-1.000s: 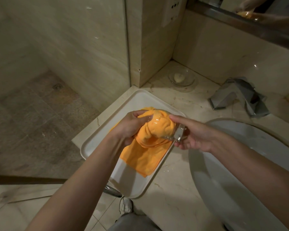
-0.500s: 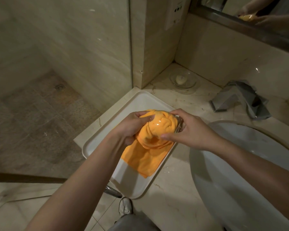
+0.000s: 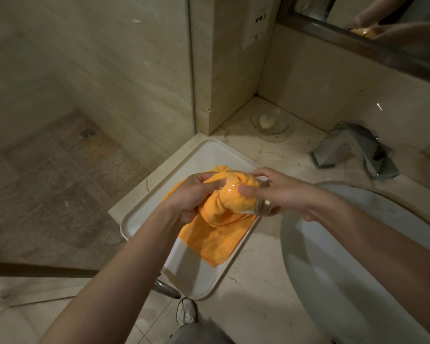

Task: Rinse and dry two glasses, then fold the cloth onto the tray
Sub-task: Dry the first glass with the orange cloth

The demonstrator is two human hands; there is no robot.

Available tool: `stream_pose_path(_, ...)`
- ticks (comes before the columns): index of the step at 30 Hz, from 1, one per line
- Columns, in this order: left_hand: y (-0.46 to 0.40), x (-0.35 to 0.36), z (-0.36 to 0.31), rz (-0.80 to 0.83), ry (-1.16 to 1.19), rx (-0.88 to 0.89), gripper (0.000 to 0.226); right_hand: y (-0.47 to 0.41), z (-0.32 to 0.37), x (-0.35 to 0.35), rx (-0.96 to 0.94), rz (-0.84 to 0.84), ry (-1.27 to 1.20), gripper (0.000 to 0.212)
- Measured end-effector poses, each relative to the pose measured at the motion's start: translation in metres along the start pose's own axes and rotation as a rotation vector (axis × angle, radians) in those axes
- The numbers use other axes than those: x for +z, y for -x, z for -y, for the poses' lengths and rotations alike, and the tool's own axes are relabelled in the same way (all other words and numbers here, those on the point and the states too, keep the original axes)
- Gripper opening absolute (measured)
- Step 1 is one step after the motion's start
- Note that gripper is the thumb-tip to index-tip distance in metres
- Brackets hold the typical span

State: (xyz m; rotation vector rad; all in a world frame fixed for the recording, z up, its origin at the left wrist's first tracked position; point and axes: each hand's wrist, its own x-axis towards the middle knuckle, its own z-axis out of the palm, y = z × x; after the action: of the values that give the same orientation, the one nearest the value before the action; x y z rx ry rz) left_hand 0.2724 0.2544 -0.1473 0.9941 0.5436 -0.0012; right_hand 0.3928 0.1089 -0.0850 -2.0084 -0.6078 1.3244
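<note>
**Glass stuffed with orange cloth, held over the white tray**

A clear glass lies on its side in the air above the tray, its thick base toward the right. An orange cloth is bunched inside it and spills from its mouth, hanging down until its lower end lies on the white, round-cornered tray, which sits on the marble counter.
</note>
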Motion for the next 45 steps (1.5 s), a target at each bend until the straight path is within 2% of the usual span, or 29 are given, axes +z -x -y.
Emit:
stream_pose_path(2,0.001,0.003,-0.002,-0.012,-0.008,0.007,0.033,0.004,0.002,0.004,-0.166,-0.128,0.355,0.069)
stream_pose_path(4,0.000,0.006,-0.004,-0.031,-0.025,0.019,0.018,0.004,0.000,0.011,-0.211,-0.225,0.691,0.079)
stream_pose_path(5,-0.001,0.007,-0.003,-0.043,-0.037,0.019,0.013,0.003,0.000,0.014,-0.200,-0.249,0.760,0.081)
stream_pose_path(7,-0.001,0.008,-0.001,-0.060,-0.036,0.013,0.009,0.001,-0.001,0.015,-0.169,-0.226,0.725,0.076)
stream_pose_path(11,0.001,0.007,0.001,-0.008,0.049,0.038,0.012,-0.007,0.000,0.002,-0.036,0.050,0.222,0.056)
stream_pose_path(14,0.002,0.008,-0.001,0.023,0.089,0.069,0.015,-0.013,-0.009,0.000,0.140,0.195,-0.238,0.063)
stream_pose_path(17,0.004,0.009,0.000,-0.015,0.113,0.092,0.016,-0.017,-0.026,0.012,0.176,0.315,-0.627,0.065)
stream_pose_path(21,0.003,0.013,-0.002,-0.114,0.242,0.152,0.004,-0.020,-0.049,0.043,0.082,0.468,-1.001,0.087)
stream_pose_path(23,0.001,0.011,-0.002,-0.151,0.279,0.150,0.012,-0.018,-0.055,0.056,0.027,0.483,-1.141,0.090)
stream_pose_path(27,0.011,0.002,0.011,-0.209,0.314,0.049,0.033,-0.002,-0.072,0.061,-0.091,0.482,-1.238,0.087)
stream_pose_path(29,0.020,-0.003,0.019,-0.231,0.325,0.023,0.040,0.010,-0.086,0.053,-0.221,0.557,-1.308,0.084)
stream_pose_path(30,0.025,-0.006,0.022,-0.230,0.281,0.032,0.039,0.016,-0.091,0.048,-0.281,0.577,-1.310,0.082)
stream_pose_path(32,0.037,-0.012,0.025,-0.255,0.081,0.058,0.033,0.031,-0.092,0.034,-0.306,0.509,-1.225,0.080)
stream_pose_path(35,0.056,-0.021,0.023,-0.308,-0.189,0.114,0.034,0.053,-0.088,0.020,-0.256,0.108,-0.856,0.075)
stream_pose_path(38,0.072,-0.019,0.024,-0.467,-0.461,0.193,0.039,0.064,-0.079,0.022,-0.236,-0.069,-0.564,0.082)
stream_pose_path(41,0.089,-0.008,0.035,-0.622,-0.755,0.347,0.033,0.068,-0.074,0.033,-0.222,-0.155,-0.490,0.066)
stream_pose_path(43,0.101,0.000,0.040,-0.601,-0.851,0.448,0.033,0.068,-0.071,0.040,-0.222,-0.175,-0.470,0.058)
stream_pose_path(45,0.106,0.008,0.042,-0.504,-1.046,0.501,0.051,0.066,-0.071,0.045,-0.232,-0.179,-0.479,0.048)
